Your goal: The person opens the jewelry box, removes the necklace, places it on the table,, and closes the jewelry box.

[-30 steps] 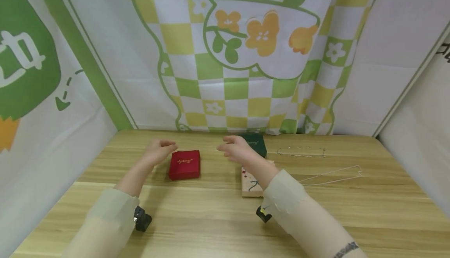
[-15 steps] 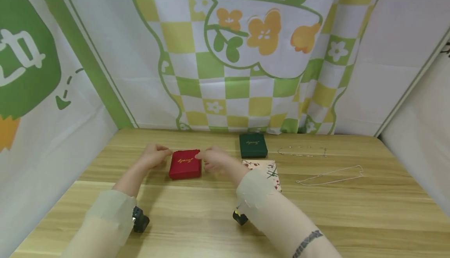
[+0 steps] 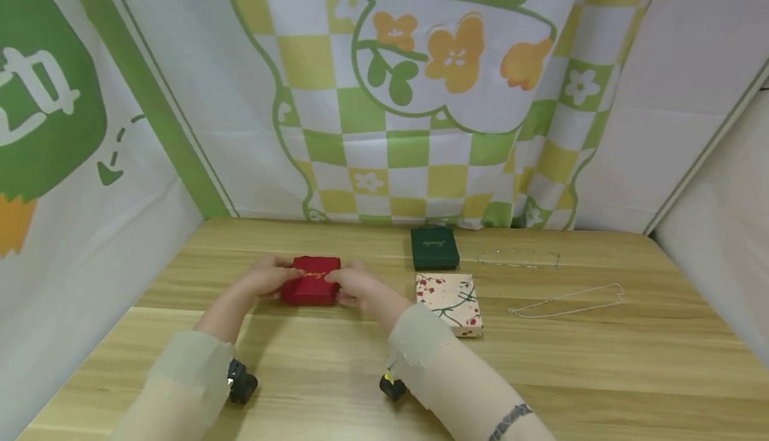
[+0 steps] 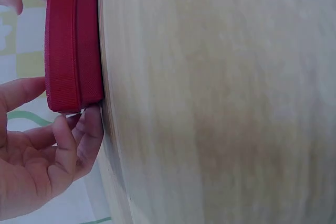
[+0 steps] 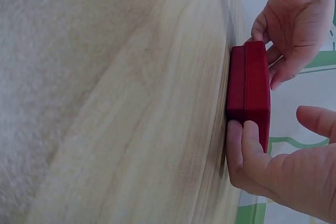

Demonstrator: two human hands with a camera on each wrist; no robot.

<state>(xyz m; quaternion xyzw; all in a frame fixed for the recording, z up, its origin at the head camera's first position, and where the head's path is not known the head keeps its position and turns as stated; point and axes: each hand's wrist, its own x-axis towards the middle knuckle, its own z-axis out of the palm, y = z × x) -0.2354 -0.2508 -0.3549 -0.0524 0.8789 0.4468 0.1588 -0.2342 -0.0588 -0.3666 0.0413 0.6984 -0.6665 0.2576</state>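
Note:
A red jewelry box with gold lettering rests on the wooden table, its lid on. My left hand grips its left side, thumb at the top edge and curled fingers against the side, as the left wrist view shows. From the opposite side my right hand holds the box; in the right wrist view its fingers bend against the side wall while the thumb stands off from the lid. The lid's upper face is partly covered by both thumbs in the head view.
Right of the hands lie a dark green jewelry box and a cream flower-patterned box. Farther right are a bracelet-like chain and a thin silver necklace. Curtains hang behind the table.
My right hand has come left from above the cream and green boxes to the red box. My left hand has moved in onto it, and the box has shifted slightly left.

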